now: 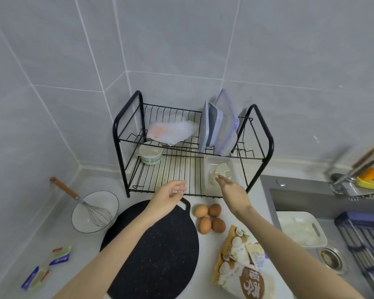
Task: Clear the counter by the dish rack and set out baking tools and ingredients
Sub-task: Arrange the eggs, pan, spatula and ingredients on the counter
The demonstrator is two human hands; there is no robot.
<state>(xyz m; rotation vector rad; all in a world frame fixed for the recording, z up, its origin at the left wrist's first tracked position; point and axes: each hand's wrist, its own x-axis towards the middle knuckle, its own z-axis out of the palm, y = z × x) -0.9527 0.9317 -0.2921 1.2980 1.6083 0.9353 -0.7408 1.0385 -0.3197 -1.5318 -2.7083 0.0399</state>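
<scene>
Black wire two-tier dish rack (pixel 177 169), and in front of it: four brown eggs (pixel 209 217), one wooden-handled whisk (pixel 95 212) in one white bowl (pixel 80 221). Left hand (pixel 171 195) and right hand (pixel 231 192) both loose-fingered, holding nothing.

We see a home kitchen, grey tiled walls (pixel 181 39), a black wire dish rack (pixel 177 169) on the counter (pixel 52 223), a steel sink (pixel 300 197) and tap (pixel 354 169) beside it, eggs (pixel 205 225) and a whisk (pixel 82 201).
</scene>
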